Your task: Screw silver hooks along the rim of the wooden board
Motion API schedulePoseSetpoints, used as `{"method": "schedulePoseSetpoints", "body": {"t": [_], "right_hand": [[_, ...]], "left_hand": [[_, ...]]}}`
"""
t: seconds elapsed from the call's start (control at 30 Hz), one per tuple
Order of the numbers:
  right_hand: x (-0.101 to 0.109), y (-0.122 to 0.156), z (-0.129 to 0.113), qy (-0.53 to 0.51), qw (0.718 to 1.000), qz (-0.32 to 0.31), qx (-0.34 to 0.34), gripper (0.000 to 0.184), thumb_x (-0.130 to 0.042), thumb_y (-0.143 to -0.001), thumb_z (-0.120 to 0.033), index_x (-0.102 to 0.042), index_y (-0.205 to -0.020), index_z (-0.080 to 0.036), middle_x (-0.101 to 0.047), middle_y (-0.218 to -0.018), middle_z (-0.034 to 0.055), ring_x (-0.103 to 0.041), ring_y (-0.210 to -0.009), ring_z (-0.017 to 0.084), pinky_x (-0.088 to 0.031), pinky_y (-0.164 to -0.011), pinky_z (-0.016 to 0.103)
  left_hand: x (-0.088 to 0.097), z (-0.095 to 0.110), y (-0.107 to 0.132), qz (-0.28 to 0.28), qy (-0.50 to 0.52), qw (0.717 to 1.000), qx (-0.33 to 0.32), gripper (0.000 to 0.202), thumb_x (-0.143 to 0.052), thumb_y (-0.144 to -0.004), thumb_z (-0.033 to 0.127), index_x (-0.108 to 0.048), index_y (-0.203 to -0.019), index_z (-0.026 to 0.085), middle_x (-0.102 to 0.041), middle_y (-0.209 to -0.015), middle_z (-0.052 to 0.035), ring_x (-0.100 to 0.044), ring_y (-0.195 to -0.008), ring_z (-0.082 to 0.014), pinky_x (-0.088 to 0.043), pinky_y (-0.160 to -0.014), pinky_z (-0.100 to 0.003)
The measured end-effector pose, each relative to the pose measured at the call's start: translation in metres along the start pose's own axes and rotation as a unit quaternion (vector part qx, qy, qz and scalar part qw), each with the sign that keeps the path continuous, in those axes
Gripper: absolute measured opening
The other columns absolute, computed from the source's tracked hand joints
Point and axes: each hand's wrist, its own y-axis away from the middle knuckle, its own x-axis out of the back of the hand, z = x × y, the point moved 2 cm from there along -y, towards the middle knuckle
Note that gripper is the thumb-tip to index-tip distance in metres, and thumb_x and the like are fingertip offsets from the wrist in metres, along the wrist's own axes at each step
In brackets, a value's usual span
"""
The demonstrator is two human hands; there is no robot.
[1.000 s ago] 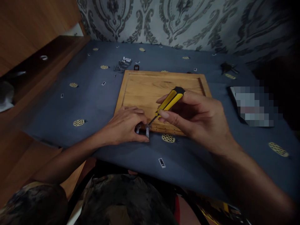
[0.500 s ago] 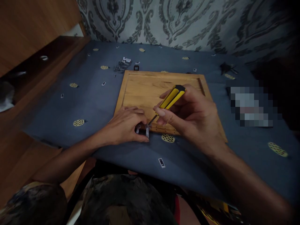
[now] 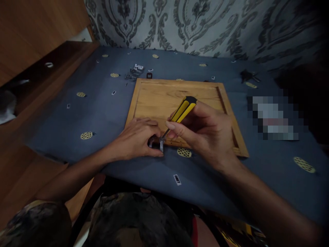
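Note:
My right hand (image 3: 203, 133) is closed around a yellow-and-black screwdriver (image 3: 183, 110). The tool leans, its tip down at a small metal bracket (image 3: 161, 144) on the near edge of a wooden panel (image 3: 164, 97). My left hand (image 3: 140, 138) grips that bracket between thumb and fingers, holding it against the panel's edge. Small dark holes show along this edge, right of the bracket. The panel lies flat with a raised frame around its face. Exactly how the screwdriver tip meets the bracket is too small to tell.
Beyond the panel's far left corner lies a pile of small metal hardware (image 3: 135, 71), with a dark square ring (image 3: 149, 75) beside it. A dark object (image 3: 249, 76) sits at the back right, and a blurred-out packet (image 3: 273, 116) on the right. A patterned blue cloth (image 3: 102, 113) covers the table.
My right hand and the screwdriver handle have shifted slightly left and down, while the tip stays at the bracket. My left hand keeps its place.

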Motion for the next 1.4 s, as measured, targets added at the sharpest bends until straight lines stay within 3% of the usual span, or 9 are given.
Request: {"method": "schedulePoseSetpoints", "body": {"t": [0.07, 0.2, 0.27, 0.43, 0.93, 1.13, 1.27, 1.4], "right_hand": [[0.002, 0.000, -0.005, -0.005, 1.000, 0.008, 0.006, 0.043, -0.099, -0.079, -0.058, -0.071, -0.081, -0.026, -0.070, -0.071, -0.0029, -0.069, -0.058, 0.016, -0.058, -0.053, 0.031], [0.012, -0.002, -0.017, -0.008, 0.995, 0.086, 0.039, 0.032, -0.102, -0.080, -0.041, -0.073, -0.078, -0.029, -0.073, -0.073, -0.0050, -0.067, -0.053, 0.012, -0.059, -0.052, 0.027], [0.014, -0.002, -0.018, -0.010, 0.995, 0.089, 0.045, 0.031, -0.102, -0.080, -0.039, -0.073, -0.076, -0.029, -0.072, -0.070, -0.0059, -0.066, -0.051, 0.011, -0.058, -0.051, 0.026], [0.010, -0.001, -0.012, -0.005, 0.999, 0.038, 0.019, 0.031, -0.101, -0.080, -0.041, -0.074, -0.082, -0.028, -0.073, -0.070, -0.0050, -0.069, -0.053, 0.015, -0.061, -0.052, 0.029], [0.004, 0.001, -0.005, -0.015, 1.000, 0.018, 0.010, 0.035, -0.100, -0.082, -0.049, -0.071, -0.082, -0.029, -0.070, -0.070, -0.0039, -0.070, -0.056, 0.016, -0.059, -0.054, 0.032], [0.013, -0.003, -0.010, -0.038, 0.998, -0.044, -0.027, 0.037, -0.103, -0.075, -0.052, -0.076, -0.087, -0.030, -0.076, -0.078, -0.0026, -0.074, -0.064, 0.019, -0.064, -0.061, 0.035], [0.019, -0.003, -0.010, -0.029, 0.995, -0.086, -0.050, 0.037, -0.099, -0.080, -0.056, -0.082, -0.097, -0.028, -0.080, -0.082, -0.0009, -0.078, -0.069, 0.019, -0.069, -0.070, 0.034], [0.018, -0.001, -0.008, 0.005, 0.998, -0.054, -0.017, 0.039, -0.100, -0.078, -0.059, -0.082, -0.089, -0.027, -0.080, -0.081, -0.0005, -0.074, -0.065, 0.017, -0.065, -0.063, 0.033]], "left_hand": [[0.001, 0.000, 0.000, -0.002, 0.002, 1.000, -0.002, 0.035, -0.098, -0.083, 0.043, -0.078, -0.103, 0.022, -0.078, -0.116, -0.0043, -0.071, -0.122, -0.0332, -0.049, -0.101, -0.044], [0.003, 0.001, -0.001, -0.003, -0.005, 1.000, -0.001, 0.033, -0.098, -0.083, 0.042, -0.076, -0.097, 0.022, -0.075, -0.104, -0.0017, -0.071, -0.110, -0.0294, -0.047, -0.095, -0.040], [0.004, 0.001, -0.001, 0.000, -0.007, 1.000, -0.005, 0.033, -0.098, -0.083, 0.043, -0.075, -0.095, 0.022, -0.074, -0.100, -0.0009, -0.071, -0.105, -0.0277, -0.045, -0.092, -0.038], [0.003, 0.001, -0.001, -0.001, -0.009, 1.000, -0.007, 0.036, -0.099, -0.082, 0.044, -0.075, -0.099, 0.021, -0.074, -0.101, -0.0005, -0.070, -0.107, -0.0278, -0.044, -0.091, -0.038], [0.004, 0.003, -0.001, -0.015, -0.011, 1.000, 0.001, 0.035, -0.097, -0.085, 0.043, -0.075, -0.100, 0.021, -0.078, -0.112, -0.0038, -0.072, -0.116, -0.0316, -0.046, -0.095, -0.042], [0.004, 0.002, -0.001, -0.004, -0.016, 1.000, -0.002, 0.035, -0.098, -0.083, 0.044, -0.077, -0.101, 0.022, -0.080, -0.114, -0.0034, -0.072, -0.118, -0.0320, -0.047, -0.096, -0.042], [0.002, 0.000, -0.001, 0.001, -0.014, 1.000, -0.014, 0.036, -0.097, -0.084, 0.046, -0.076, -0.101, 0.022, -0.080, -0.111, -0.0028, -0.073, -0.116, -0.0310, -0.047, -0.094, -0.040], [0.000, -0.002, -0.001, 0.009, -0.017, 1.000, -0.010, 0.038, -0.099, -0.083, 0.046, -0.077, -0.102, 0.022, -0.080, -0.117, -0.0044, -0.072, -0.122, -0.0325, -0.047, -0.097, -0.041]]}}
